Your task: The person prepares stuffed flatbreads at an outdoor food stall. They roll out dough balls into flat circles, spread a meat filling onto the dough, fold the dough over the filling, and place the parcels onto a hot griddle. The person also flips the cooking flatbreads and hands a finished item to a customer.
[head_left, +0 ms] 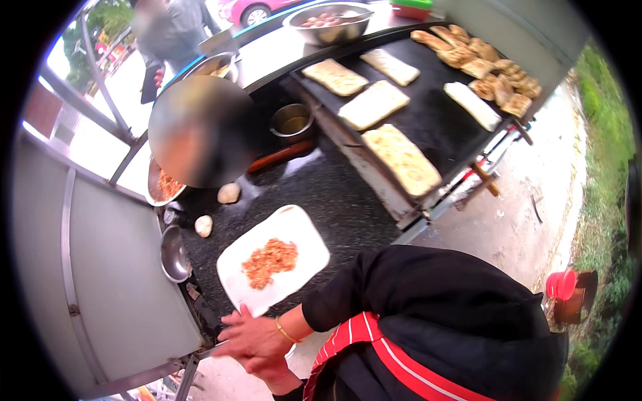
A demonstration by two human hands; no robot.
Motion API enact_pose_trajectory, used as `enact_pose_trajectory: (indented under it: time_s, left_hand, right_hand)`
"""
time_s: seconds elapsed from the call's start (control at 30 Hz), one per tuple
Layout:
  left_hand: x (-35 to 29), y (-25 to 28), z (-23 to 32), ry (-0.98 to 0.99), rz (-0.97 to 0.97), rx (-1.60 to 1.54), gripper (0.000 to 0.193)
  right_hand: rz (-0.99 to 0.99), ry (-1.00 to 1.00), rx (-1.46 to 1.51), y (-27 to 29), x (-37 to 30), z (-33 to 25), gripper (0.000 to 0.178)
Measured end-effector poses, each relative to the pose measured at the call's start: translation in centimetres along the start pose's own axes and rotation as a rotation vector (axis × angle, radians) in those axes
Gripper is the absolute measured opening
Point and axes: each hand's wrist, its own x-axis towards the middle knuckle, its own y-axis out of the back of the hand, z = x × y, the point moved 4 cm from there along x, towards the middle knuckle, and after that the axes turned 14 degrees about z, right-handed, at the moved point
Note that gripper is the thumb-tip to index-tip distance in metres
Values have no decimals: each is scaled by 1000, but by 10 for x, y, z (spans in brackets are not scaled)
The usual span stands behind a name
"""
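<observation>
Left of the griddle [431, 93], on the dark table [348, 194], I log a limp dough sheet [306, 254] under crumbly filling [271, 262]. Beyond it from the griddle, right hand [253, 337]: fingers spread, overlapping left hand [266, 365], grip untellable. Judged light, soft, easily torn; best held by opposite bare margins, palms beneath.

White rounded-rectangular dough sheet [309, 239], flat on black speckled counter [354, 207]; crumbly orange-brown filling [270, 262] heaped across its middle.
</observation>
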Motion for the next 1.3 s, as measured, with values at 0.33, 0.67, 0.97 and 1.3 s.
enact_pose_trajectory:
  time_s: [0.33,0.67,0.97,1.3]
  left_hand:
    - [-219,-165,-149,719,-747,342,89]
    - [-370,-277,-235,589,-569,801,68]
    - [-574,-511,-514,1053,-938,615,65]
    - [-620,-643,-719,375,-1306,1227,56]
  right_hand:
    - [-99,-240,-636,368,-93,-125,40]
    - [6,-453,-1146,657,-192,-286,15]
    - [268,-472,-1306,955,-256,-369,13]
    - [531,-533,-1284,1204,-300,-343,6]
